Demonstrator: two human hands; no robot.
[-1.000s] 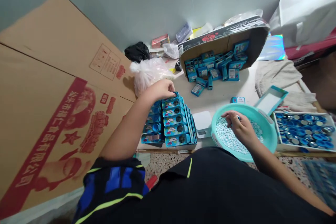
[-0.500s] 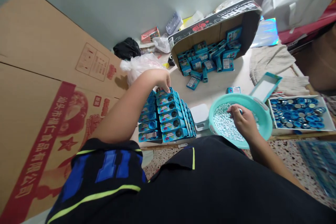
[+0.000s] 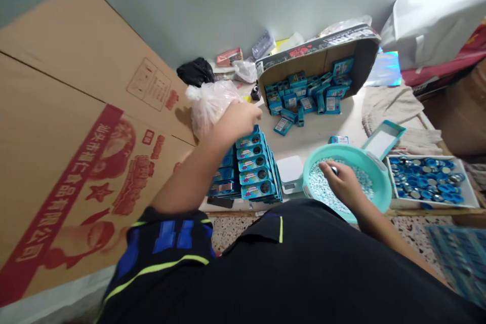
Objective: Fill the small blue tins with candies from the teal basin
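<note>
My left hand (image 3: 247,113) is above the far end of the stacked blue printed cartons (image 3: 257,176), which have round cut-outs. Motion blurs its fingers, so I cannot tell whether they hold anything. A second column of blue cartons (image 3: 225,174) stands to the left, partly behind my forearm. Inside the turquoise basin (image 3: 382,197), my right hand (image 3: 343,185) hovers over small white and pale blue candies (image 3: 317,177). Its fingers are closed round a small round tin (image 3: 334,170), of which only a dark, shiny edge shows.
Between cartons and basin lies a small white scale (image 3: 290,168). A white box (image 3: 473,197) of blue and silver round tins (image 3: 429,179) stands at the right. Behind, an open carton (image 3: 322,43) spills small blue boxes (image 3: 304,93). A large cardboard box (image 3: 76,71) blocks the left side.
My left hand has lifted off the far carton in the stack and moved slightly right. My right hand has turned a little over the candies. The whole view has shifted slightly.
</note>
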